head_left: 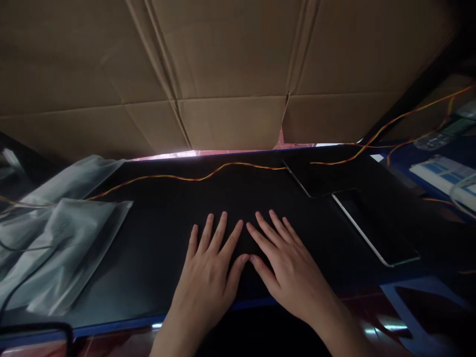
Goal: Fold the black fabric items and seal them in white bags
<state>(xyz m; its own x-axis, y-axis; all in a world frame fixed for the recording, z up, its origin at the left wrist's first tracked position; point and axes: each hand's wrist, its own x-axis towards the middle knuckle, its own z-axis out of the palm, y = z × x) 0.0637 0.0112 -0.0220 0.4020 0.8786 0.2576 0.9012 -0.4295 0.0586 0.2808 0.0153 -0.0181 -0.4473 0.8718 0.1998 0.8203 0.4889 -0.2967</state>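
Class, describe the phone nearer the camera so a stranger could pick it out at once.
Start with the black tabletop and find the right hand on it. To its right lies the nearer phone, dark screen up. Its long left edge is bright and whitish, while the farther phone shows a duller one.

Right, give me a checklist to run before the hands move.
1. Left hand empty, palm down: ok.
2. Right hand empty, palm down: ok.
3. Thumbs apart: cannot tell; the tips meet or nearly so.
4. Near phone clear of the right hand: ok, it lies to the right, untouched.
5. Wire clear of the far phone: not ok, it runs up to the phone's edge.
6. Bags clear of the left hand: ok, they lie well to its left.
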